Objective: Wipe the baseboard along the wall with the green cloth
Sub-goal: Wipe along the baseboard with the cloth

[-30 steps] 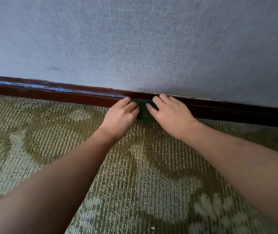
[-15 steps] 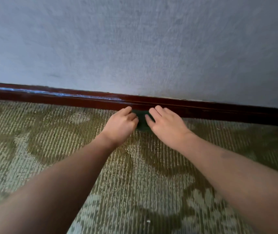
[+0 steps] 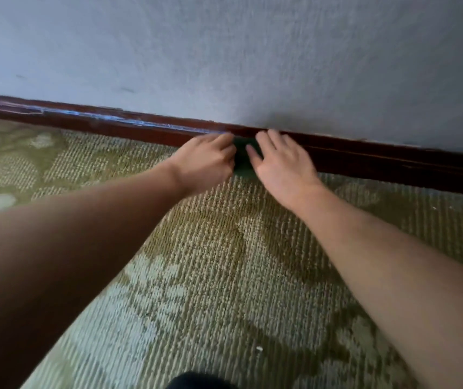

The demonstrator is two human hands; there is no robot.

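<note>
A dark red-brown baseboard (image 3: 84, 123) runs along the foot of a grey wall, from upper left down to the right. A small dark green cloth (image 3: 242, 160) lies against it where it meets the carpet, mostly hidden between my hands. My left hand (image 3: 206, 164) grips the cloth's left side with curled fingers. My right hand (image 3: 279, 161) presses on its right side, fingers stretched toward the baseboard.
A green and cream patterned carpet (image 3: 210, 276) covers the floor in front of the wall (image 3: 252, 57). A pale streak (image 3: 129, 121) marks the baseboard's top edge left of my hands. A dark shape (image 3: 196, 381) shows at the bottom edge.
Both hands and the cloth have stayed together on the baseboard while the view shifted; they now sit slightly further right along it, and the picture is blurred by motion.
</note>
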